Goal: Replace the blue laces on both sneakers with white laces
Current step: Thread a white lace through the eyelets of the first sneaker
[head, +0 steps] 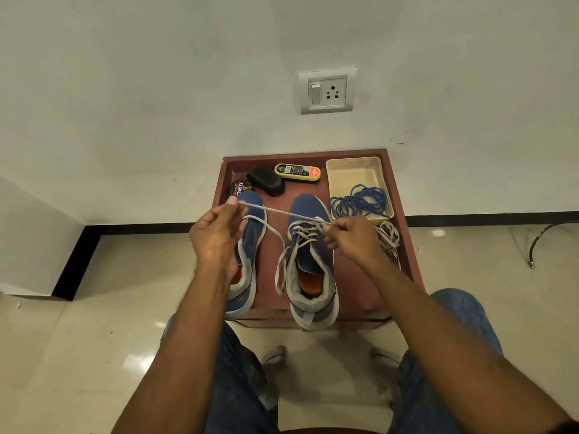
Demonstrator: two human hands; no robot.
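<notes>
Small red-brown desk [407,245] at frame centre, against a white wall. Two blue sneakers on it, toes pointing up-frame. Right sneaker [308,255] centre-right, partly threaded with a white lace [282,212]; one loose end hangs down its left side. Left sneaker [249,245] centre-left, mostly hidden by the wrist, no lace seen in its eyelets

Left hand [216,236] centre-left, fingers [233,203] pinched narrow on one end of the white lace, above the left sneaker's toe. Right hand [354,238] centre-right, fingers [332,228] pinched on the same lace right at the right sneaker's upper eyelets. Lace runs taut and straight between both hands

Blue laces [360,202] bundled in loops, half in and half over the near edge of a beige plastic tray [354,170] at the desk's upper right. Spare white lace [388,236] bunched on the desk just below the tray, beside the right hand

Upper left of desk: round polish tin [239,187], black brush [266,180], yellow shoe-shine sponge [297,172]

Wall socket [327,90] above desk. Jeans-clad knees at frame bottom, glossy tile floor
</notes>
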